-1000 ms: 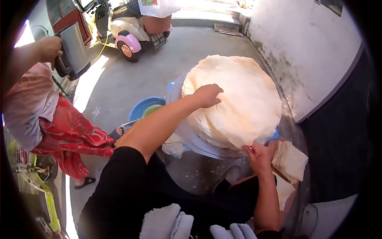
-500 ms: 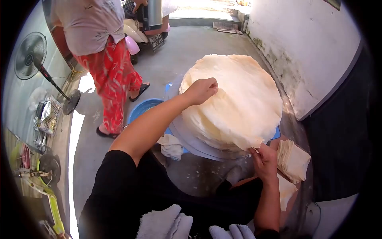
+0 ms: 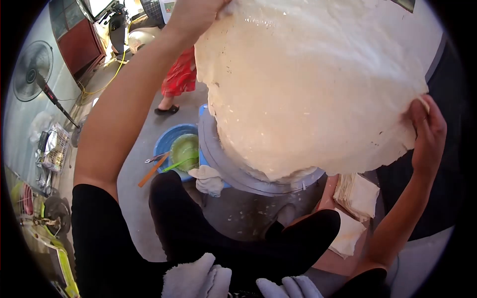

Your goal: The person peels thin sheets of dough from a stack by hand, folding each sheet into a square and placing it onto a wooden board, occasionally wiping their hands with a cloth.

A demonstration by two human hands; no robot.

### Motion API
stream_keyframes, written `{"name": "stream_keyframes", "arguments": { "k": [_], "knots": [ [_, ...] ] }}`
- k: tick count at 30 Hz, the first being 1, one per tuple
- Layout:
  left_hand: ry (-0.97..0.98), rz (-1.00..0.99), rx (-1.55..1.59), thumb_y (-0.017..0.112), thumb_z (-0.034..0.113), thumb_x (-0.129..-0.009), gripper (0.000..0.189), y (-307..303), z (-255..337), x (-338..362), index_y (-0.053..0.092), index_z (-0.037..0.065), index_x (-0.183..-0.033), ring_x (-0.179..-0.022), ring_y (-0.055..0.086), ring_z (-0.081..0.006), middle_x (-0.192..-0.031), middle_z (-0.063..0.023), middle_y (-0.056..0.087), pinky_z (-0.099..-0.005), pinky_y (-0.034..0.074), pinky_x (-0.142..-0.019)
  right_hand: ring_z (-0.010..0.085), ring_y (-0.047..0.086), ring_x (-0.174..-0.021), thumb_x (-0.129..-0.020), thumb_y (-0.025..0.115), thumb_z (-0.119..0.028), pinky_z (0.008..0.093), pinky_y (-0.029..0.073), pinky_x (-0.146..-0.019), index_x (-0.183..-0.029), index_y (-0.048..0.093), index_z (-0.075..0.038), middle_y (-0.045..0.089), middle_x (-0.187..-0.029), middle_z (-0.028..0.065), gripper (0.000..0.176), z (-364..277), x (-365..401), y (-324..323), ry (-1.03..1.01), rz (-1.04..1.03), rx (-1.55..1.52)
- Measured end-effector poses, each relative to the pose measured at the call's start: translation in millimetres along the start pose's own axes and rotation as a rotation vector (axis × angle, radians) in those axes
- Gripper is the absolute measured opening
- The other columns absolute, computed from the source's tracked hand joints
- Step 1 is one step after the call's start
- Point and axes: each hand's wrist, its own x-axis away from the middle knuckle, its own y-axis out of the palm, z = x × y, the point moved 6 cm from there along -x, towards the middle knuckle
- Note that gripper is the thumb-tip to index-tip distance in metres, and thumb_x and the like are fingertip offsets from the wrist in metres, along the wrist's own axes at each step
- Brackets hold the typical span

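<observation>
A large, thin, pale dough sheet (image 3: 308, 89) is stretched between my two hands, lifted and tilted towards me. My left hand (image 3: 198, 17) pinches its far left edge at the top of the view; the fingertips are partly cut off. At the right edge, my right hand (image 3: 428, 126) grips the sheet between thumb and fingers. Beneath it, the stack of similar sheets is mostly hidden, with a grey round board (image 3: 238, 174) showing around it. A folded white cloth (image 3: 208, 181) hangs at the board's left side.
Left of the board, a blue basin (image 3: 166, 141) holds a green bowl (image 3: 185, 151). Folded stacks of sheets (image 3: 358, 196) lie low on the right. A standing fan (image 3: 35, 72) is at far left. Behind the sheet, a person in red trousers (image 3: 180, 74) stands partly hidden.
Both hands have risen and moved apart, lifting the top dough sheet off the stack. My right hand went up and right, my left up and left. The other person is now farther back.
</observation>
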Motion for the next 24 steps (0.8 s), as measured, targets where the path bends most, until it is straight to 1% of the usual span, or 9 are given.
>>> {"name": "stream_keyframes", "arguments": {
  "k": [3, 6, 8, 10, 12, 15, 20, 22, 24],
  "knots": [
    [-0.049, -0.036, 0.166, 0.061, 0.017, -0.101, 0.015, 3, 14, -36, 0.067, 0.006, -0.109, -0.079, 0.059, -0.0082, -0.089, 0.0014, 0.065, -0.0245, 0.048, -0.073, 0.0033, 0.059, -0.078, -0.102, 0.06, -0.021, 0.0199, 0.046, -0.071, -0.107, 0.068, 0.001, 0.065, -0.087, -0.0018, 0.023, -12, -47, -14, -0.029, 0.16, -0.027],
    [-0.02, -0.018, -0.004, 0.063, 0.014, -0.098, 0.014, 4, 11, -63, 0.069, 0.003, -0.103, -0.078, 0.059, -0.0094, -0.089, 0.0003, 0.066, -0.0255, 0.049, -0.072, 0.0038, 0.057, -0.074, -0.101, 0.061, -0.022, 0.0208, 0.045, -0.068, -0.104, 0.068, -0.001, 0.062, -0.085, -0.0036, 0.023, -5, -91, -22, -0.025, 0.156, -0.047],
    [0.073, 0.006, -0.122, 0.064, 0.013, -0.096, 0.013, 10, 1, -72, 0.07, 0.002, -0.101, -0.077, 0.06, -0.0102, -0.088, -0.0009, 0.066, -0.0263, 0.049, -0.072, 0.0042, 0.053, -0.071, -0.099, 0.062, -0.021, 0.0211, 0.044, -0.066, -0.098, 0.067, -0.002, 0.059, -0.081, -0.0041, 0.02, 24, -117, -13, 0.001, -0.034, 0.092],
    [0.168, 0.034, -0.246, 0.066, 0.013, -0.095, 0.013, 16, -16, -83, 0.071, 0.001, -0.099, -0.077, 0.06, -0.011, -0.086, -0.0021, 0.067, -0.0272, 0.049, -0.072, 0.0043, 0.05, -0.068, -0.098, 0.063, -0.02, 0.0215, 0.042, -0.064, -0.091, 0.065, -0.003, 0.057, -0.077, -0.0041, 0.018, 51, -133, 2, 0.088, -0.086, 0.099],
    [0.103, -0.022, -0.159, 0.067, 0.013, -0.091, 0.014, 26, -46, -98, 0.072, 0.001, -0.096, -0.077, 0.062, -0.0126, -0.083, -0.0045, 0.068, -0.0288, 0.05, -0.072, 0.0042, 0.049, -0.067, -0.098, 0.063, -0.02, 0.0225, 0.041, -0.062, -0.087, 0.065, -0.004, 0.056, -0.074, -0.0041, 0.02, 69, -145, 15, 0.091, -0.066, 0.121],
    [0.14, 0.054, -0.222, 0.068, 0.012, -0.091, 0.013, 24, -34, -103, 0.072, 0.003, -0.097, -0.076, 0.062, -0.012, -0.081, -0.004, 0.068, -0.0287, 0.05, -0.07, 0.0034, 0.045, -0.065, -0.098, 0.062, -0.02, 0.0234, 0.037, -0.06, -0.084, 0.064, -0.002, 0.055, -0.072, -0.0053, 0.022, 79, -164, 19, 0.039, -0.013, 0.158],
    [0.196, 0.13, -0.167, 0.068, 0.013, -0.091, 0.014, 5, 12, -84, 0.072, 0.004, -0.1, -0.077, 0.061, -0.0116, -0.082, -0.0039, 0.069, -0.0285, 0.05, -0.071, 0.0046, 0.049, -0.07, -0.098, 0.062, -0.02, 0.023, 0.04, -0.066, -0.095, 0.068, -0.001, 0.059, -0.076, -0.0043, 0.02, 66, -158, 12, -0.059, 0.177, 0.175],
    [0.243, 0.123, 0.085, 0.072, 0.021, -0.092, 0.023, 4, 30, -47, 0.07, 0.006, -0.11, -0.082, 0.064, -0.0134, -0.091, -0.0063, 0.071, -0.0297, 0.05, -0.077, 0.005, 0.051, -0.073, -0.098, 0.062, -0.02, 0.023, 0.042, -0.069, -0.1, 0.069, 0.0, 0.061, -0.079, -0.0037, 0.021, 73, -135, 13, -0.096, 0.243, 0.111],
    [0.36, 0.181, -0.171, 0.064, 0.013, -0.098, 0.016, 10, 54, 12, 0.065, -0.001, -0.106, -0.081, 0.065, -0.0095, -0.09, -0.0032, 0.069, -0.0219, 0.051, -0.07, 0.0066, 0.053, -0.078, -0.098, 0.062, -0.021, 0.0236, 0.043, -0.074, -0.106, 0.069, 0.001, 0.064, -0.085, -0.0018, 0.024, 87, -101, 18, -0.1, 0.256, 0.098]
  ]
}}
